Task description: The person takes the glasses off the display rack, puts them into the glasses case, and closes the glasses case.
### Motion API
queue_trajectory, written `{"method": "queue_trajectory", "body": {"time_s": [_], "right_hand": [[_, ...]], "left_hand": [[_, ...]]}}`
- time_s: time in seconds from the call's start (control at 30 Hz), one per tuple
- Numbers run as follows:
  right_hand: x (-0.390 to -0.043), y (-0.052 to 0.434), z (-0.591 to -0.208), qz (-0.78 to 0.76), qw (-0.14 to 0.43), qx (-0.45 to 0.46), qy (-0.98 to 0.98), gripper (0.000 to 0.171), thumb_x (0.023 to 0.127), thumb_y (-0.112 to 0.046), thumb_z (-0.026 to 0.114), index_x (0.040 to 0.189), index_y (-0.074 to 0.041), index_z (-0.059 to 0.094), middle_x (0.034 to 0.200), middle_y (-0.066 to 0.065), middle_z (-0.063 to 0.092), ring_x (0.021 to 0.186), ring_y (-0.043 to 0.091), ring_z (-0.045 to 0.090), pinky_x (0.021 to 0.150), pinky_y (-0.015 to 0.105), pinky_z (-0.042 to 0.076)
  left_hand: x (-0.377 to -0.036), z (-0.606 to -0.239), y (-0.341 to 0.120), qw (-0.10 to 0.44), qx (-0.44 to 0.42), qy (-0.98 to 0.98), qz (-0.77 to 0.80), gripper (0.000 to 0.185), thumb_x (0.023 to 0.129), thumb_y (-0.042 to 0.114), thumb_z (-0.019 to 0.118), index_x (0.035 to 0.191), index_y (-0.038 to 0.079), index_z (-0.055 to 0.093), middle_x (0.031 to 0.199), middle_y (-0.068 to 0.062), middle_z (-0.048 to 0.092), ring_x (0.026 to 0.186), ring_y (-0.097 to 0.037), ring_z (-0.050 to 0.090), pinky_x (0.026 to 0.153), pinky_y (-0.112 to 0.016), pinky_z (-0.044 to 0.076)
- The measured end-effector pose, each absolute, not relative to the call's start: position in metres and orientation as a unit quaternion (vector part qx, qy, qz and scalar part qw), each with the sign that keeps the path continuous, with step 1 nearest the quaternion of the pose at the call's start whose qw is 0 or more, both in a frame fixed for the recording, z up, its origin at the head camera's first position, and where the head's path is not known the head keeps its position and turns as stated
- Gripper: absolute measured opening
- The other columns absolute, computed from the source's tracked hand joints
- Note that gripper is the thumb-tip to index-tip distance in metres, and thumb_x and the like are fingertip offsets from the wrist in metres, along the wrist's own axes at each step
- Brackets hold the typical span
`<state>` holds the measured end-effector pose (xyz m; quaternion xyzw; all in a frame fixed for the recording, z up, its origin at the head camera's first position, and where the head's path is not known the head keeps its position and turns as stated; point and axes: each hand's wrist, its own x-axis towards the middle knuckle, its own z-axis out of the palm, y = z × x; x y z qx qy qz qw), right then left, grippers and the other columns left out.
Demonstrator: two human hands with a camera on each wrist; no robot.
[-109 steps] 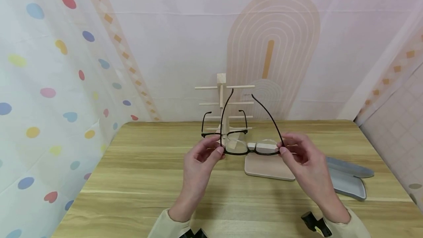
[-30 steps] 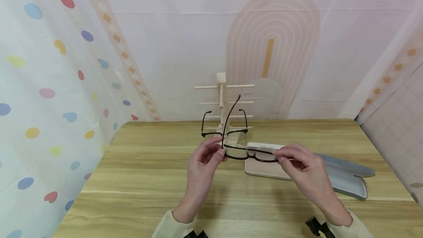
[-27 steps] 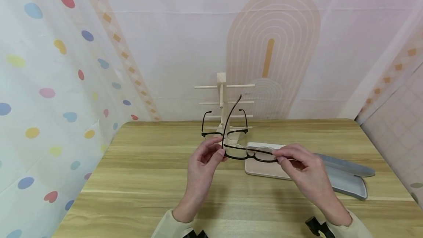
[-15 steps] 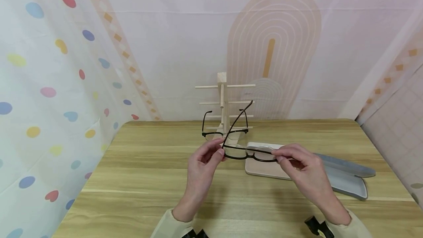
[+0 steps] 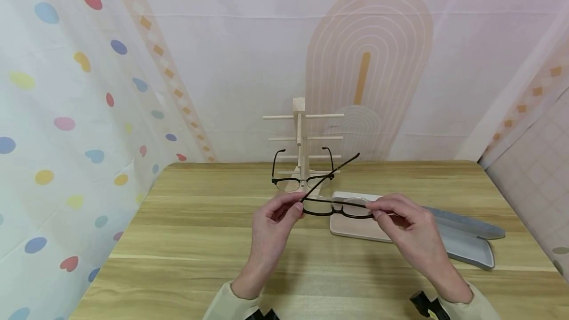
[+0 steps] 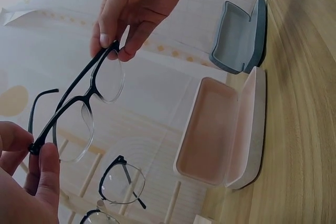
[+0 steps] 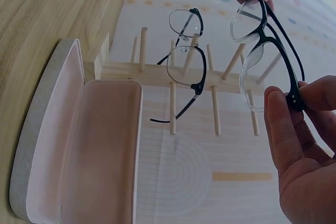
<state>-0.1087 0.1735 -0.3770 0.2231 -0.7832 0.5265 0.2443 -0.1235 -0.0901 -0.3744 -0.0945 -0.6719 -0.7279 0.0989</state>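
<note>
A pair of black-topped eyeglasses (image 5: 339,211) with clear lower rims is held above the table between both hands. My left hand (image 5: 272,236) pinches its left hinge corner with thumb and fingers. At the other corner, my right hand (image 5: 411,228) pinches the frame end and the folded right temple, which lies across behind the lenses. The left temple (image 5: 340,167) is partly folded, slanting up to the right. Behind, a second pair of eyeglasses (image 5: 284,180) hangs on a wooden display stand (image 5: 299,106), temples unfolded.
An open eyeglass case with pink lining (image 7: 102,145) lies on the wooden table (image 5: 186,241), behind the held eyeglasses. Right of it, partly behind my right hand, is an open grey-blue case (image 5: 471,248). A patterned curtain (image 5: 240,63) hangs behind the table.
Both temples stood unfolded at first. The right temple was then folded in, and the left temple has since swung rightward and down. Both hands keep hold of the eyeglasses.
</note>
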Motion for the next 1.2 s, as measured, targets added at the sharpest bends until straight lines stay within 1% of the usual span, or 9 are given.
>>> {"method": "queue_trajectory", "body": {"time_s": [0.23,0.57,0.73,0.83,0.97,1.07,1.2], "right_hand": [[-0.1081,0.1746,-0.3766,0.524,0.248,0.224,-0.784,0.030,0.089,0.015,0.069,0.104,-0.008,0.080,0.102,0.003,0.073,0.086,0.006,0.068,0.071,0.013,0.056],[-0.1076,0.1757,-0.3755,0.517,0.249,0.213,-0.791,0.028,0.090,0.013,0.071,0.103,-0.009,0.081,0.103,0.001,0.073,0.087,0.005,0.068,0.072,0.013,0.055],[-0.1081,0.1766,-0.3758,0.518,0.252,0.215,-0.789,0.028,0.089,0.014,0.071,0.103,-0.009,0.080,0.102,0.002,0.073,0.088,0.005,0.068,0.072,0.013,0.055],[-0.1082,0.1771,-0.3761,0.517,0.253,0.214,-0.790,0.029,0.090,0.013,0.071,0.103,-0.010,0.081,0.103,0.001,0.073,0.088,0.005,0.068,0.072,0.013,0.055],[-0.1079,0.1775,-0.3761,0.515,0.250,0.213,-0.792,0.029,0.090,0.013,0.071,0.104,-0.011,0.081,0.103,0.001,0.073,0.088,0.005,0.068,0.072,0.013,0.055],[-0.1078,0.1778,-0.3760,0.513,0.248,0.212,-0.794,0.028,0.090,0.013,0.070,0.104,-0.010,0.081,0.103,0.001,0.073,0.088,0.005,0.068,0.072,0.013,0.055],[-0.1082,0.1784,-0.3764,0.509,0.246,0.212,-0.797,0.028,0.090,0.012,0.070,0.104,-0.010,0.081,0.103,0.000,0.073,0.087,0.005,0.068,0.072,0.013,0.055]], "left_hand": [[-0.1229,-0.3750,-0.0896,0.093,-0.087,-0.673,-0.729,0.017,0.093,-0.005,0.068,0.108,-0.004,0.077,0.109,-0.017,0.071,0.084,-0.016,0.071,0.080,-0.030,0.062],[-0.1224,-0.3753,-0.0892,0.093,-0.082,-0.691,-0.713,0.015,0.092,-0.004,0.070,0.104,-0.001,0.078,0.106,-0.015,0.073,0.085,-0.016,0.071,0.079,-0.027,0.060],[-0.1224,-0.3754,-0.0888,0.094,-0.087,-0.695,-0.707,0.014,0.091,-0.004,0.071,0.101,-0.001,0.079,0.106,-0.016,0.072,0.085,-0.018,0.071,0.078,-0.026,0.060],[-0.1224,-0.3756,-0.0886,0.093,-0.091,-0.697,-0.705,0.013,0.090,-0.005,0.071,0.100,-0.001,0.079,0.106,-0.015,0.072,0.085,-0.019,0.071,0.078,-0.026,0.060],[-0.1222,-0.3760,-0.0887,0.090,-0.090,-0.700,-0.702,0.013,0.090,-0.005,0.072,0.100,-0.001,0.079,0.105,-0.013,0.072,0.085,-0.016,0.071,0.078,-0.026,0.060],[-0.1224,-0.3763,-0.0888,0.088,-0.090,-0.702,-0.701,0.013,0.090,-0.004,0.071,0.100,0.000,0.079,0.105,-0.012,0.072,0.085,-0.015,0.071,0.079,-0.026,0.060],[-0.1228,-0.3768,-0.0897,0.083,-0.092,-0.706,-0.697,0.014,0.090,-0.004,0.071,0.099,0.001,0.080,0.105,-0.010,0.071,0.085,-0.016,0.071,0.079,-0.027,0.060]]}}
